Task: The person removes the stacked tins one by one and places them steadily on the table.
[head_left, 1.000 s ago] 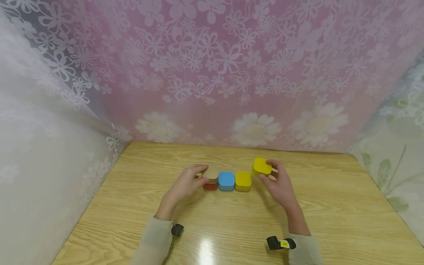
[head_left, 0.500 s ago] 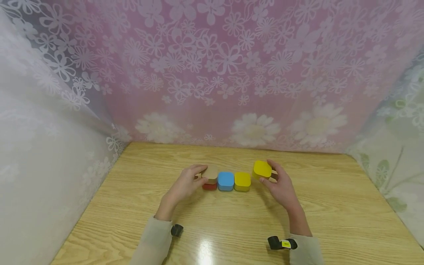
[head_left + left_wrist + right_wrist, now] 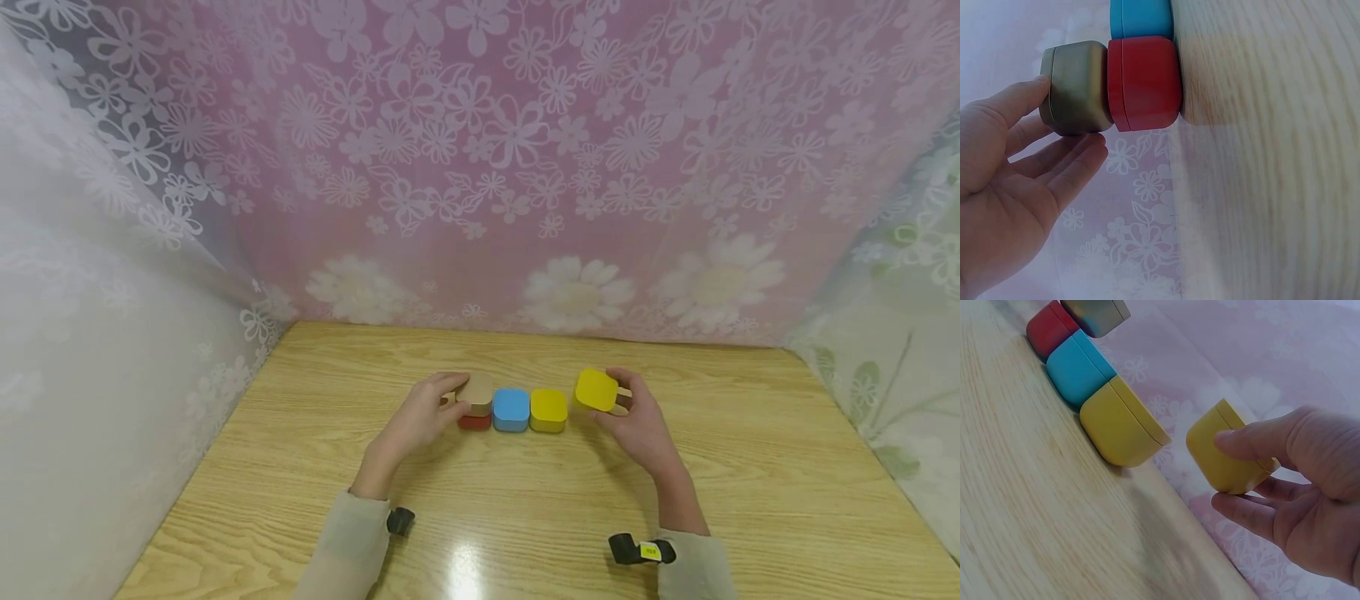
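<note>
Three rounded blocks stand in a row on the wooden table (image 3: pixel 525 508): red (image 3: pixel 475 422), blue (image 3: pixel 512 409) and yellow (image 3: pixel 549 410). A tan block (image 3: pixel 477 392) sits on top of the red one. My left hand (image 3: pixel 453 397) holds this tan block (image 3: pixel 1077 87) between thumb and fingers, above the red block (image 3: pixel 1144 83). My right hand (image 3: pixel 611 401) grips a second yellow block (image 3: pixel 597 389) in the air, just right of the row. In the right wrist view the thumb presses on that held block (image 3: pixel 1225 456), with the fingers under it, beside the yellow block (image 3: pixel 1121 424) of the row.
A pink floral curtain (image 3: pixel 487 167) closes off the back of the table. A white lace curtain (image 3: pixel 90 333) hangs on the left and a pale green one (image 3: pixel 900 350) on the right. Bare wood stretches in front of the blocks and to both sides.
My right hand has lowered the held yellow block a little and tipped its top face toward me. The left hand and the row of blocks have stayed still.
</note>
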